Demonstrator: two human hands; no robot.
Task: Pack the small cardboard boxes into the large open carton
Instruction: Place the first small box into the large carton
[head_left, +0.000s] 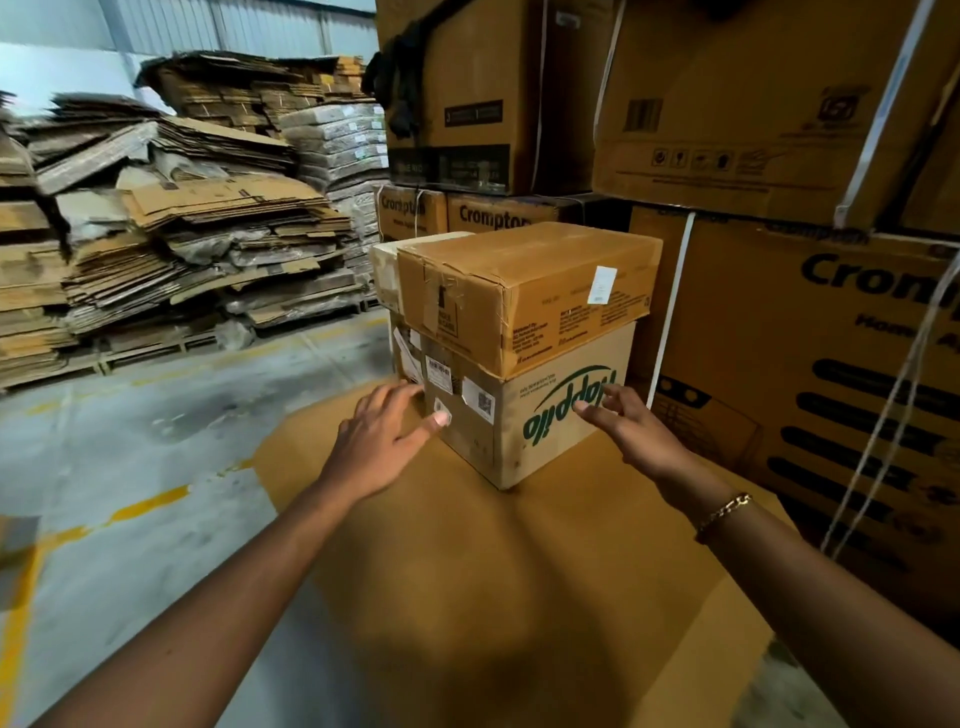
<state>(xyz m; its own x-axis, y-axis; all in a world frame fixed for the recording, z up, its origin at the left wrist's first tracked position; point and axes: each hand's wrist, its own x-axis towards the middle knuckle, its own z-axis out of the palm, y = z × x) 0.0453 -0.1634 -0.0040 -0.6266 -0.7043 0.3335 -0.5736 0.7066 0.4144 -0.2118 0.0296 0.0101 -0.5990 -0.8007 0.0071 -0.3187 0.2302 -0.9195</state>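
Note:
Two small cardboard boxes stand stacked on a flat brown cardboard sheet (519, 571). The lower box (561, 415) carries upside-down green lettering and several white labels. The upper box (524, 291) is taped, with one white label on its side. My left hand (389, 431) reaches to the lower box's left face, fingers spread, thumb touching a label. My right hand (623, 426) is at the lower box's right face, fingers loosely extended, close to or just touching it. Neither hand grips anything. No large open carton is in view.
Big printed cartons (810, 364) with white straps stand stacked on the right and behind. Piles of flattened cardboard (182, 234) fill the left background. Grey concrete floor (130, 441) with yellow lines lies to the left.

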